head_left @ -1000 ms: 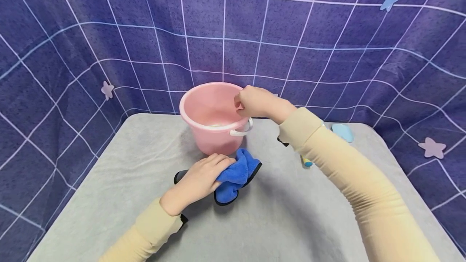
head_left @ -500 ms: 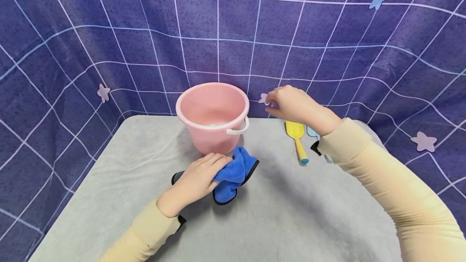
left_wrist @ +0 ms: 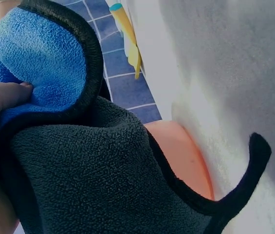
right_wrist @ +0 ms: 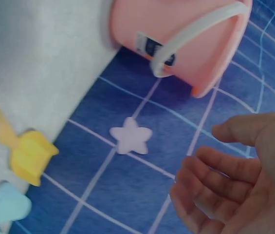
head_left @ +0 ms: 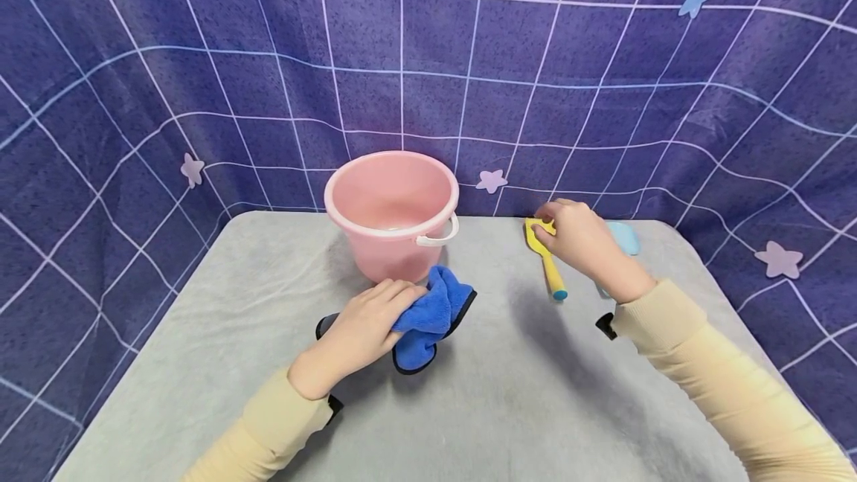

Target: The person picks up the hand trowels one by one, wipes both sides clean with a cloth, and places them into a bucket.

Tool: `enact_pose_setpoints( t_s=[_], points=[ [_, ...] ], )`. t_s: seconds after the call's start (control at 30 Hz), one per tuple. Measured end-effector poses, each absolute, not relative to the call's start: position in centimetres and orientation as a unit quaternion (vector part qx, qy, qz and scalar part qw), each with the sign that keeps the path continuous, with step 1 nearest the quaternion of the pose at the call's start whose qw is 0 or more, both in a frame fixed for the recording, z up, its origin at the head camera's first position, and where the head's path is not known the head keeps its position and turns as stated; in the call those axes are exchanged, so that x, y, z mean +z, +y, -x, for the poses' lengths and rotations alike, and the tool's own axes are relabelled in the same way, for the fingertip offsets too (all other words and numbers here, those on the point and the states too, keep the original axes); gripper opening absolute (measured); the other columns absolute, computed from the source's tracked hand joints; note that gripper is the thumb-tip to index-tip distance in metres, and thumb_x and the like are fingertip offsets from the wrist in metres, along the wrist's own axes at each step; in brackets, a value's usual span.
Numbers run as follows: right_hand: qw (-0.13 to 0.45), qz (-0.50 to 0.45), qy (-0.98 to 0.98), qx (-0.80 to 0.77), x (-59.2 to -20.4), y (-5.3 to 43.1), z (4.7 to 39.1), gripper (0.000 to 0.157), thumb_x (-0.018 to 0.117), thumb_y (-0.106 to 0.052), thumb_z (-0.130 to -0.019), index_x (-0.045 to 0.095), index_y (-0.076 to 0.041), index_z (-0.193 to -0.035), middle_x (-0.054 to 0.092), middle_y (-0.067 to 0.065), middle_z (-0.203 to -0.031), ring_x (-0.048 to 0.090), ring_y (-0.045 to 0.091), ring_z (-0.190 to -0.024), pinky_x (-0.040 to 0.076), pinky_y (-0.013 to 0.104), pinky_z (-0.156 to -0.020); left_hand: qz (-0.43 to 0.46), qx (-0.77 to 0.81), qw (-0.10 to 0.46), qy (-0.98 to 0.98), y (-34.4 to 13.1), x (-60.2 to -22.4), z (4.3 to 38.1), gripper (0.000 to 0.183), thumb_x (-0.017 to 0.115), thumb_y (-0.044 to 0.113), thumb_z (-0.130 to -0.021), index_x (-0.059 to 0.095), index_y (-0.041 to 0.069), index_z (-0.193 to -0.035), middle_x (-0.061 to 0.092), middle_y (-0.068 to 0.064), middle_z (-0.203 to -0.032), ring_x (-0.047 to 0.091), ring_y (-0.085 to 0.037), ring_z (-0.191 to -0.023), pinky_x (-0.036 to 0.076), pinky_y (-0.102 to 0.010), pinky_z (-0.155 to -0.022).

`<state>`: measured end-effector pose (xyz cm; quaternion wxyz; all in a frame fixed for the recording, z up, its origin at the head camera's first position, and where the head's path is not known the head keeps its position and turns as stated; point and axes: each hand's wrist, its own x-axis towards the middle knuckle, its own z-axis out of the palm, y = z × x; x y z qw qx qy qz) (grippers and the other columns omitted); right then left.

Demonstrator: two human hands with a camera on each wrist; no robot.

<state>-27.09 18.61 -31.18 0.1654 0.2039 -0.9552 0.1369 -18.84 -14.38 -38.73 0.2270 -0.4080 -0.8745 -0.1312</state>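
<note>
My left hand (head_left: 364, 326) grips a microfibre cloth (head_left: 428, 318), blue on one face, dark grey on the other, edged in black. Its thumb presses into the blue folds (left_wrist: 40, 58) in the left wrist view. Just behind the cloth stands a pink bucket (head_left: 395, 259) with a white handle (head_left: 438, 235), upright. My right hand (head_left: 581, 238) hovers over the right side with loosely bent fingers and nothing between them, as the right wrist view also shows. From the head, it overlaps the scoop of a yellow toy shovel (head_left: 549, 266).
Beside the yellow shovel lies a light blue toy shovel (head_left: 624, 238), partly hidden by my right forearm. Both are near the back edge of the grey-covered table (head_left: 469, 422). A dark blue curtain (head_left: 522, 43) with pale lines and stars rises behind.
My right hand has moved away from the bucket's right rim, rightward and then lower, over the yellow shovel. Its curled fingers have loosened. The left hand stays on the cloth.
</note>
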Motion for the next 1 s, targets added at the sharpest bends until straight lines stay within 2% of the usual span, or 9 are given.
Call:
enact_pose_setpoints(
  t_s=[0.17,0.47,0.67,0.83,0.93,1.0],
  points=[
    [0.164,-0.172,-0.960,0.148,-33.9,19.6,27.2,0.025,0.062,-0.017,-0.085,0.067,0.003,-0.099,0.067,0.019,-0.091,0.065,0.030,-0.078,0.053,0.044,-0.065,0.402,-0.136,0.228,-0.876,-14.4,-38.9,18.9,0.049,0.067,0.015,-0.083,0.052,0.011,-0.129,0.057,-0.003,-0.122,0.054,-0.019,-0.111,0.045,-0.035,-0.096],
    [0.114,-0.127,-0.975,0.146,-38.3,21.5,27.8,0.029,0.062,-0.017,-0.084,0.065,0.007,-0.100,0.067,0.020,-0.086,0.064,0.032,-0.076,0.051,0.045,-0.067,0.396,-0.143,0.224,-0.879,-14.6,-39.0,19.0,0.048,0.067,0.014,-0.083,0.052,0.011,-0.128,0.057,-0.003,-0.123,0.052,-0.018,-0.115,0.042,-0.035,-0.100],
    [0.045,-0.068,-0.989,0.125,-40.6,22.2,28.4,0.040,0.064,-0.024,-0.085,0.062,0.010,-0.107,0.068,0.022,-0.089,0.064,0.030,-0.071,0.052,0.046,-0.065,0.398,-0.141,0.236,-0.875,-14.6,-39.1,19.1,0.047,0.068,0.015,-0.082,0.054,0.011,-0.127,0.057,-0.003,-0.122,0.054,-0.018,-0.112,0.044,-0.035,-0.096],
    [0.007,-0.050,-0.990,0.130,-42.2,22.7,29.1,0.042,0.063,-0.028,-0.086,0.062,0.010,-0.105,0.067,0.024,-0.093,0.064,0.029,-0.072,0.052,0.047,-0.066,0.398,-0.140,0.237,-0.875,-14.5,-39.2,19.2,0.047,0.067,0.016,-0.083,0.052,0.012,-0.128,0.057,-0.003,-0.123,0.053,-0.017,-0.114,0.043,-0.034,-0.098],
    [-0.011,-0.044,-0.988,0.146,-42.8,22.9,29.5,0.043,0.063,-0.029,-0.086,0.060,0.011,-0.102,0.066,0.024,-0.094,0.064,0.027,-0.072,0.052,0.043,-0.066,0.396,-0.140,0.235,-0.877,-14.5,-39.2,19.2,0.048,0.066,0.016,-0.083,0.052,0.012,-0.128,0.056,-0.003,-0.124,0.052,-0.017,-0.116,0.041,-0.034,-0.100],
    [-0.025,-0.033,-0.986,0.159,-43.2,23.0,29.8,0.043,0.064,-0.029,-0.086,0.059,0.011,-0.100,0.065,0.021,-0.088,0.062,0.024,-0.068,0.051,0.039,-0.062,0.395,-0.139,0.233,-0.878,-14.5,-39.2,19.2,0.048,0.067,0.016,-0.083,0.052,0.012,-0.128,0.056,-0.003,-0.124,0.052,-0.017,-0.116,0.041,-0.034,-0.100]
  ],
)
